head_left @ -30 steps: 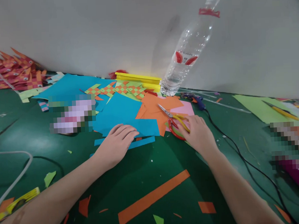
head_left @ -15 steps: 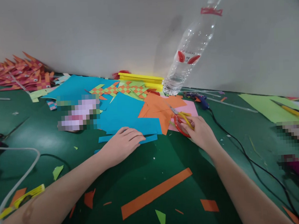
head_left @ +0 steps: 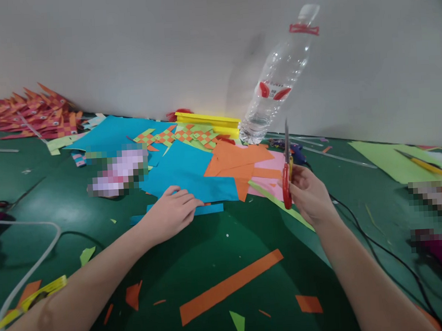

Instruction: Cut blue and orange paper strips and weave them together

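Note:
My left hand rests at the near edge of the blue paper sheet, its bent fingertips on a blue paper strip. The undersides of those fingers are hidden. Scissors with red and yellow handles are in my right hand, blades closed and pointing up. Their handles are held clear of the table, above the pink paper and a thin green strip. Orange paper pieces overlap the blue sheet. Closer to me lies a long orange strip.
A tilted water bottle leans by the wall. A glue gun with a black cord lies behind my right hand. To the left are a blurred phone and woven paper fish. A yellow pencil lies on green paper at right.
My right hand has lifted the scissors and turned them upright, moving right; the green strip beneath now shows. My left hand has slid slightly left, and a blue strip has shifted with it.

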Demonstrator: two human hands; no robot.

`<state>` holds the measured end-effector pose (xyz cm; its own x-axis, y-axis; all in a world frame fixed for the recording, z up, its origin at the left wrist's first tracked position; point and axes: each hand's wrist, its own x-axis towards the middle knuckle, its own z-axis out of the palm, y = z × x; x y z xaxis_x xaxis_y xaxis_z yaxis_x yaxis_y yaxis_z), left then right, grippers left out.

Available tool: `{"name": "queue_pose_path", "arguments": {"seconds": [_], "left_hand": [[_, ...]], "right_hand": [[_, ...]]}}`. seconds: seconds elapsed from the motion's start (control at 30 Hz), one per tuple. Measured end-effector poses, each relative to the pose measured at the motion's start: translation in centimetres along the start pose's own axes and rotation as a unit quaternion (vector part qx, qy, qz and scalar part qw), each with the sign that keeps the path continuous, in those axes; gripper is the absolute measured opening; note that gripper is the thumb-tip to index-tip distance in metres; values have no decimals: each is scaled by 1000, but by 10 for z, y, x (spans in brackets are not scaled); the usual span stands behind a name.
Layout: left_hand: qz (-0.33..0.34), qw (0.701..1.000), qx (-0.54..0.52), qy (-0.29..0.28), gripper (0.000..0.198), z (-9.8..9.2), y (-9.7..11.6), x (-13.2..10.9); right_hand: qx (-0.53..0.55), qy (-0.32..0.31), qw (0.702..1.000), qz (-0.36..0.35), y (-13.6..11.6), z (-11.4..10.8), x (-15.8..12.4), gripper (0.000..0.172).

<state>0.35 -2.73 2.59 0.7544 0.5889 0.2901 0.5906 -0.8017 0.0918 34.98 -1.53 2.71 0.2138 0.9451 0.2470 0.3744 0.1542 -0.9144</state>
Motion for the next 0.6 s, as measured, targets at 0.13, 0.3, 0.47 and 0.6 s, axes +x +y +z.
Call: {"name": "queue_pose_path", "arguments": {"seconds": [0.13,0.3,0.47,0.6], "left_hand": [[-19,1000,-1,15,26,-2,-3,0],[-2,999,-45,11,26,1,5,2],[13,998,-65,-7,26,4,10,4],[10,997,-75,-23,29,6,10,5]], "right_hand": [[-103,-74,992,-22,-12,-6,-4,48],[-356,-195,903,-141,-39,-14,-16,46],[-378,-312,857,-159,-48,-15,-21,40],[-381,-320,851,-169,-46,-15,-21,40]]}}
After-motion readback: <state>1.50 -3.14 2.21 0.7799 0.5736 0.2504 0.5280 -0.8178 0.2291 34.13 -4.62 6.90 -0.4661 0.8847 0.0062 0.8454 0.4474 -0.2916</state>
